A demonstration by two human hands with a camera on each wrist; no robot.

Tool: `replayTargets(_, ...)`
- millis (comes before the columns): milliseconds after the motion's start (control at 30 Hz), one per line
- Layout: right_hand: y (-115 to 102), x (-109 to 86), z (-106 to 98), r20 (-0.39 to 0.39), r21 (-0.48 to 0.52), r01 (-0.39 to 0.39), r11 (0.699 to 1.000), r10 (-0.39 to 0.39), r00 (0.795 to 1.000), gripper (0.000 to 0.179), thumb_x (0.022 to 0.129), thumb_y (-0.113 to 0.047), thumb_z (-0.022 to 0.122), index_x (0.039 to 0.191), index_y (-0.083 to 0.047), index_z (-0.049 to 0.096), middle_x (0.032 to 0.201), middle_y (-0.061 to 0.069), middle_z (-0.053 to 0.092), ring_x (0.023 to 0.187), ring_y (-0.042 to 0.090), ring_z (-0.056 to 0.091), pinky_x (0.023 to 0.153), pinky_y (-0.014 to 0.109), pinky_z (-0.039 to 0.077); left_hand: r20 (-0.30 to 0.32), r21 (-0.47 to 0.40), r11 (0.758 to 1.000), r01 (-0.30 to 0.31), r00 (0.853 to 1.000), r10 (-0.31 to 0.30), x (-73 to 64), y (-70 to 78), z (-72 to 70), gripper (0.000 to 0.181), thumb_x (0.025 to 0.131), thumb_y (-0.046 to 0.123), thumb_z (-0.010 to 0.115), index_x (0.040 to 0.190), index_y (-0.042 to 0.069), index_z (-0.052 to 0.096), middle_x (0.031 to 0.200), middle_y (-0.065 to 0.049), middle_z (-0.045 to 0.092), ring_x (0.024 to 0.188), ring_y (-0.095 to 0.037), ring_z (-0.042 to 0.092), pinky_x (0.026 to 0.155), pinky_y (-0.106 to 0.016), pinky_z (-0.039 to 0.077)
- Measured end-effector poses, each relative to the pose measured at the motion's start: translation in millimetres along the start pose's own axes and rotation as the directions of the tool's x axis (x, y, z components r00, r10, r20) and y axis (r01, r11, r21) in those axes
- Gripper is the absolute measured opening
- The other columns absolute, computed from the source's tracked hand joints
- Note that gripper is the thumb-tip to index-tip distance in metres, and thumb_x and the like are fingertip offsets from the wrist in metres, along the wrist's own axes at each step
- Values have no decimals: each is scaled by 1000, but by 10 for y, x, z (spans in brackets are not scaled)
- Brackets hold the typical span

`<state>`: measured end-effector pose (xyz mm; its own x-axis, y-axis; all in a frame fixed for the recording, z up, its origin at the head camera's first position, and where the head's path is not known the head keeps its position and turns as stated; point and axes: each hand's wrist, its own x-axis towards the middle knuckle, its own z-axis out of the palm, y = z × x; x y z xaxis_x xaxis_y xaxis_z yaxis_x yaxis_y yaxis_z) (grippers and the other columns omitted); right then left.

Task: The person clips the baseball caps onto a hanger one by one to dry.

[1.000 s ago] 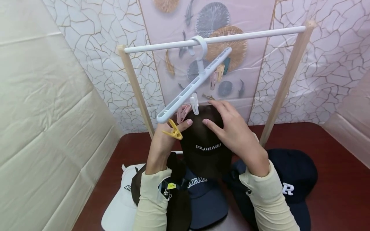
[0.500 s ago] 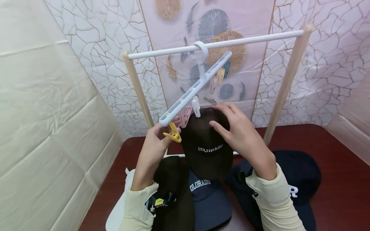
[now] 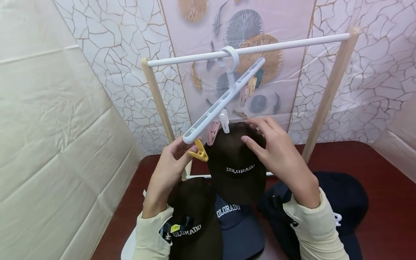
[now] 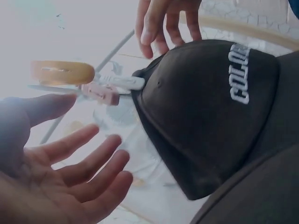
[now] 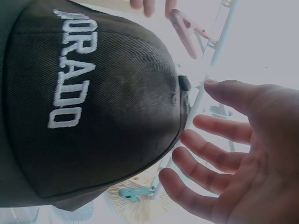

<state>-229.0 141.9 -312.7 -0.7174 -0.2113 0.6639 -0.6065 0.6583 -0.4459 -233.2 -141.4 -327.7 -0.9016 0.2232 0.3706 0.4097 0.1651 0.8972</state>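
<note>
A dark brown cap (image 3: 238,155) with white "COLORADO" lettering hangs brim down from a white clip (image 3: 224,121) on a pale blue hanger (image 3: 224,99). Beside that clip hangs a pink clip (image 3: 213,133). My left hand (image 3: 164,168) is left of the cap, its fingers spread and loosely bent; the thumb tip lies close by a yellow clip (image 3: 199,151) at the hanger's near end. My right hand (image 3: 281,153) curves loosely at the cap's right side, fingertips near its crown. In the right wrist view, those fingers (image 5: 205,172) grip nothing.
A white rail (image 3: 292,44) on wooden posts (image 3: 331,94) carries the hanger. Several more clips, including a teal clip (image 3: 259,78), hang toward its far end. Below, another brown cap (image 3: 191,213), a navy "COLORADO" cap (image 3: 238,231) and a dark navy cap (image 3: 344,198) lie on the red-brown table (image 3: 383,173).
My left hand has drawn back to the left, away from the cap and clips. The right hand has stayed beside the cap, its thumb shifted slightly right. The cap keeps hanging from the hanger.
</note>
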Motion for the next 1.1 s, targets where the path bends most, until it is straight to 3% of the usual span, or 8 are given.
replayTargets(133,-40,-13,-36,-10,-11,17,1000,-17,1000,32,102,-19,73,131,-7,67,118,10,64,102,27,60,83,45,49,77,115,993,-16,997,7,-11,9,-75,42,105,12,66,145,1,59,134,-18,68,124,-30,65,109,-50,49)
replayTargets(267,-80,-42,-73,-16,-40,22,999,-22,1000,14,103,-20,72,113,-11,69,97,3,60,85,19,54,74,37,44,174,186,982,-34,985,1,3,-12,-184,40,105,14,65,143,4,59,134,-16,68,121,-31,67,106,-49,51)
replayTargets(467,-146,-51,-113,38,-59,26,998,-24,999,10,104,-24,70,106,-14,72,81,-3,60,71,13,51,65,33,42,255,350,937,12,961,-107,-61,-59,-429,43,106,27,67,147,17,60,135,-3,69,123,-23,65,104,-46,51)
replayTargets(667,-168,-61,-69,70,-51,17,999,-13,997,10,104,-23,71,106,-14,73,82,-4,63,72,13,54,66,34,45,372,386,923,17,912,-172,-189,-198,-611,48,102,27,73,147,15,61,138,-6,67,125,-23,65,96,-37,56)
replayTargets(800,-176,-61,-47,93,-29,4,1000,-2,996,11,104,-23,71,108,-14,73,88,-3,67,77,13,58,70,36,48,427,434,901,17,877,-223,-212,-275,-669,52,100,31,75,147,14,60,140,-4,66,129,-23,63,103,-46,53)
replayTargets(900,-188,-53,-55,104,-16,3,1000,-1,995,12,104,-24,70,110,-14,73,93,-2,69,80,13,60,72,37,50,434,460,888,24,866,-249,-192,-305,-698,50,99,31,76,145,14,62,140,-2,66,131,-25,61,107,-52,49)
replayTargets(1033,-197,-54,-83,103,-15,-1,1000,3,995,11,104,-25,70,110,-15,74,93,-2,69,80,13,60,71,37,50,436,462,886,44,858,-270,-172,-341,-728,51,99,28,77,145,13,61,141,-4,65,133,-28,60,108,-51,49)
replayTargets(1100,-193,-59,-85,102,-14,-3,1000,4,995,11,104,-24,71,109,-15,74,93,-2,69,79,13,60,71,36,50,450,451,890,68,844,-293,-175,-371,-741,52,99,27,76,146,10,61,141,-6,65,133,-29,60,108,-49,50)
